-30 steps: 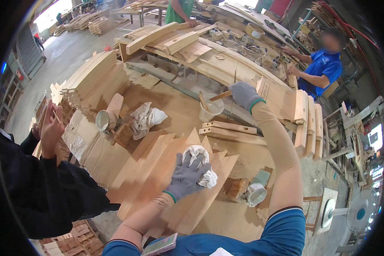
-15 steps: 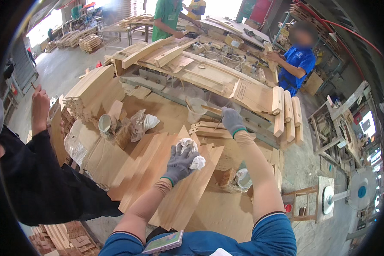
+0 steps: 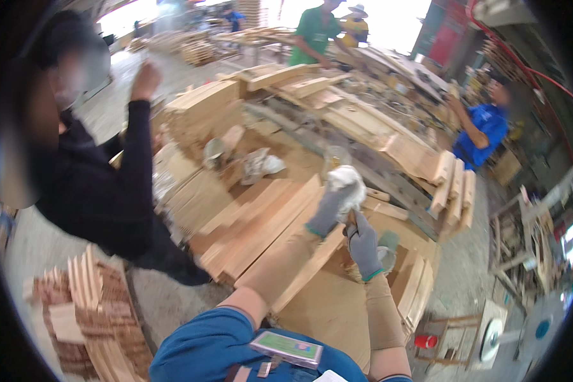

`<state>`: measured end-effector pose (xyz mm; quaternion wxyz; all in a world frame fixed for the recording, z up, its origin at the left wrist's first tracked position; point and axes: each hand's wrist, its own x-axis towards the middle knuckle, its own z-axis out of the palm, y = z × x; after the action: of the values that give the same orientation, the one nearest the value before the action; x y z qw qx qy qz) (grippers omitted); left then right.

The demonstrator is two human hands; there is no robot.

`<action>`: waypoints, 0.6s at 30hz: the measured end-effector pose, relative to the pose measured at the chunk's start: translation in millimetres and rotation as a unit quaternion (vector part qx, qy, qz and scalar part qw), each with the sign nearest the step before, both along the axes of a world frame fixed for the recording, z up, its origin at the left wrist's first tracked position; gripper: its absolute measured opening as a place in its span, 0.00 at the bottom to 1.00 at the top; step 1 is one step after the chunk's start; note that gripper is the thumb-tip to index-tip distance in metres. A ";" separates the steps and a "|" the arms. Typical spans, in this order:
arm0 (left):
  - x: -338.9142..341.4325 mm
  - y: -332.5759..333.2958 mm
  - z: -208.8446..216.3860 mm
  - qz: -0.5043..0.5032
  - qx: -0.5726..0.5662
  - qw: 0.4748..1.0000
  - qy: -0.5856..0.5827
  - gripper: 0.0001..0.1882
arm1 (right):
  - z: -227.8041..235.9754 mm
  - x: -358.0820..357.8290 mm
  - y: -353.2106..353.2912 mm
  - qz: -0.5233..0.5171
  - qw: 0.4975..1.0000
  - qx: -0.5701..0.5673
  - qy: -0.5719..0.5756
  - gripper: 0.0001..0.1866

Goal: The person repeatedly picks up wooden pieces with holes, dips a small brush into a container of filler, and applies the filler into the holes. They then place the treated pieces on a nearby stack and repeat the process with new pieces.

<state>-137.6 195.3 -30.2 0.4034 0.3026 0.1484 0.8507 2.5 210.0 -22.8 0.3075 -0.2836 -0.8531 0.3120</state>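
My left hand (image 3: 326, 211), in a grey glove, is closed round a crumpled white rag (image 3: 346, 186) above the wooden boards. Just to its right, my right hand (image 3: 365, 247), also gloved in grey, grips a thin wooden stick-like tool (image 3: 351, 220); its tip is blurred against the rag. Beneath my left forearm, several long pale boards (image 3: 261, 219) lie side by side on the brown work surface (image 3: 328, 318). Behind the rag stands a translucent plastic cup (image 3: 336, 156).
A person in black (image 3: 102, 184) is close on my left. Further back, a person in blue (image 3: 484, 130) works at a cluttered bench, its wood (image 3: 388, 146) stacked along the edge. A used pot (image 3: 215, 151) and a jar (image 3: 386, 256) stand on my work surface.
My right hand has come back from beside the cup toward me, bringing the stick-like tool. My left hand has moved right and up with the rag, so both hands now meet. The view has turned left.
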 end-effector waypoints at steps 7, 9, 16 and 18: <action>11.6 -33.4 -39.8 0.303 -0.170 0.912 0.218 0.14 | -18.9 19.5 -57.4 0.082 0.992 0.092 -0.028 0.15; 12.3 -44.2 -38.4 0.283 -0.148 0.926 0.202 0.10 | -8.1 23.7 -65.4 0.135 0.985 0.102 0.036 0.16; 9.6 -85.4 15.8 0.214 -0.086 0.973 -0.015 0.04 | 4.5 78.6 -103.5 0.170 0.984 0.060 -0.012 0.18; 14.9 -98.3 21.6 0.250 -0.103 0.963 -0.006 0.06 | 16.5 85.7 -116.1 0.192 0.981 -0.034 0.017 0.18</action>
<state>-122.7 97.0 -8.6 0.2080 0.2079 0.3037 0.9063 88.2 93.9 -6.3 0.2465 -0.1191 -0.8752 0.3989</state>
